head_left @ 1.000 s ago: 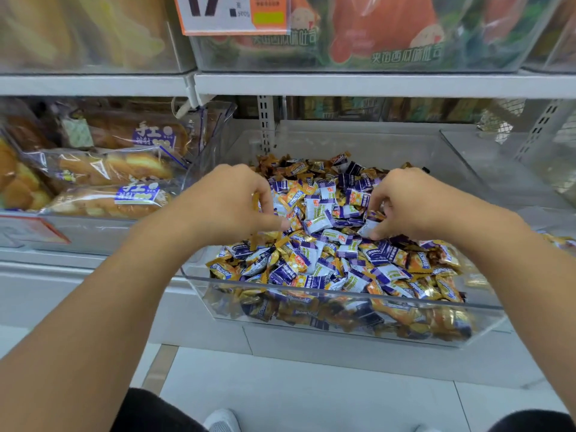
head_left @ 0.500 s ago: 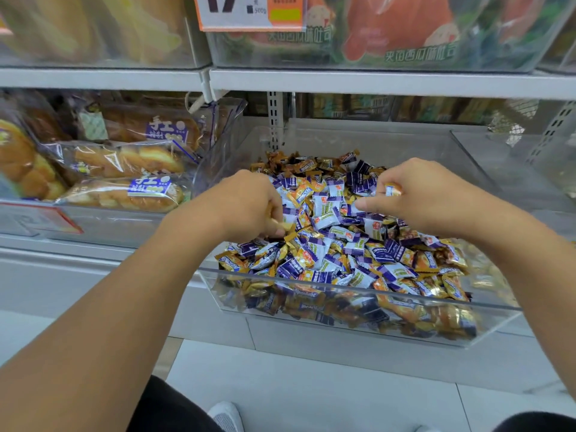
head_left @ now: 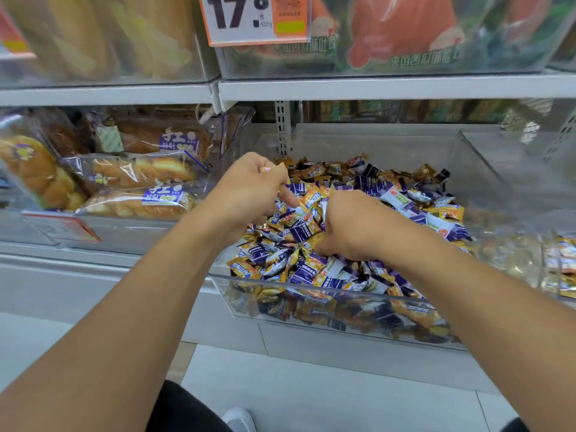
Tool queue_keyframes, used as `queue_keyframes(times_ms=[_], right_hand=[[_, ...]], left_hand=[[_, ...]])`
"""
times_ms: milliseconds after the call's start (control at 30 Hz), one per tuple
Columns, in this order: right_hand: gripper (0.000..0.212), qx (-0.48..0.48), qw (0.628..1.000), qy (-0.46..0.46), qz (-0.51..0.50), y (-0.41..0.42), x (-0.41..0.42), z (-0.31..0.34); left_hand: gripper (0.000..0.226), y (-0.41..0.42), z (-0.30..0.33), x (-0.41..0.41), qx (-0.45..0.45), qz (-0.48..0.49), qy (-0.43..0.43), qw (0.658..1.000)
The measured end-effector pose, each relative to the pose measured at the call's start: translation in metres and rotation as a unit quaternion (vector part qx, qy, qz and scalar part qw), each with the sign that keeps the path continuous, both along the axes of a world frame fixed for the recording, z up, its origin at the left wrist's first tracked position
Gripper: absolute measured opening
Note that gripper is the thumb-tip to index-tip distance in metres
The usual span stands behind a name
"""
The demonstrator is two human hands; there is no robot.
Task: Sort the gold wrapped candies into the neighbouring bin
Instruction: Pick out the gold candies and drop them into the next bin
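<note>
A clear plastic bin [head_left: 311, 293] on the lower shelf holds a heap of mixed candies [head_left: 389, 201], some in gold wrappers, some in purple and white ones. My left hand [head_left: 246, 194] hovers over the heap's left side, fingers curled around gold wrapped candies [head_left: 265, 169] that peek out at the top of the fist. My right hand [head_left: 352, 226] is down in the middle of the heap, fingers bent into the candies; what it pinches is hidden. A neighbouring bin [head_left: 558, 263] at the right edge holds gold wrapped candies.
Bagged bread loaves [head_left: 137, 173] fill the bin to the left. A shelf edge [head_left: 374, 85] runs overhead with a price tag [head_left: 249, 18] and packaged goods above. Pale floor tiles lie below, with my shoe [head_left: 240, 419] in view.
My left hand rose and moved back, still closed around gold candies. My right hand came leftwards and down from the heap's right side into its middle.
</note>
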State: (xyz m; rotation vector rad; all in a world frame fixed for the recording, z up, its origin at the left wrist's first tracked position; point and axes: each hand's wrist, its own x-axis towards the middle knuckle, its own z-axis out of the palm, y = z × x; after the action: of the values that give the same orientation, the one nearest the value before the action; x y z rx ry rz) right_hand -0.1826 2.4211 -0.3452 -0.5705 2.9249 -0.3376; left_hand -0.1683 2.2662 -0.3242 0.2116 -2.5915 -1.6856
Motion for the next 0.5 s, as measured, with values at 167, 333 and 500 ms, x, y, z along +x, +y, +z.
queue_keyframes(times_ms=[167,333,500], right_hand=[[0.039,-0.090,0.993,-0.074,-0.034,0.016,0.002,0.010],[0.027,-0.368,0.900,-0.194,-0.127,0.053,-0.004,0.020],[0.023,-0.637,0.627,-0.406,-0.193,0.064,-0.009,0.019]], left_hand=[[0.021,0.003,-0.010,-0.011,-0.006,0.003,0.010,1.000],[0.039,-0.002,-0.024,-0.025,-0.174,-0.008,0.065,0.983],[0.036,0.001,-0.033,-0.039,-0.341,-0.050,0.094,0.934]])
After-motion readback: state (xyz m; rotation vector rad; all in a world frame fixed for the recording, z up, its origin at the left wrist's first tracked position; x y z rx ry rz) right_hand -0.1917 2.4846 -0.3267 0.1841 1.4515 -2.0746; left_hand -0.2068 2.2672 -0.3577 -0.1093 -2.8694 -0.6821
